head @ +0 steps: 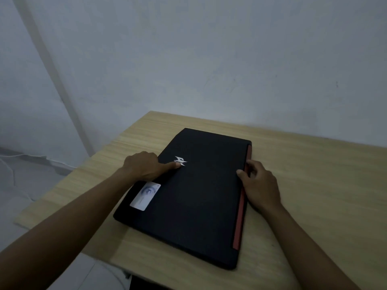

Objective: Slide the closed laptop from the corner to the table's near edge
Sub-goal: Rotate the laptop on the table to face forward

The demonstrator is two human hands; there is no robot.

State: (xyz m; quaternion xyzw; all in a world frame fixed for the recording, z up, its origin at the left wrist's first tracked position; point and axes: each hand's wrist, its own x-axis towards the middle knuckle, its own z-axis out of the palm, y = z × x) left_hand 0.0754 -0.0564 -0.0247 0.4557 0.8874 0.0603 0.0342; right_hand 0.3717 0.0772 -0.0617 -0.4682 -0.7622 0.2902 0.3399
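Observation:
A closed black laptop (196, 197) with a red hinge strip along its right side, a silver logo and a pale sticker lies flat on the light wooden table (314, 185). Its near corner reaches close to the table's front edge. My left hand (144, 167) grips the laptop's left edge, thumb pressed on the lid beside the logo. My right hand (259, 185) holds the right edge over the red strip, thumb on top, fingers curled around the side.
A pale wall (209, 59) stands right behind the table's far edge. The table's left edge drops to a light floor (31, 181). Bare tabletop stretches to the right of the laptop.

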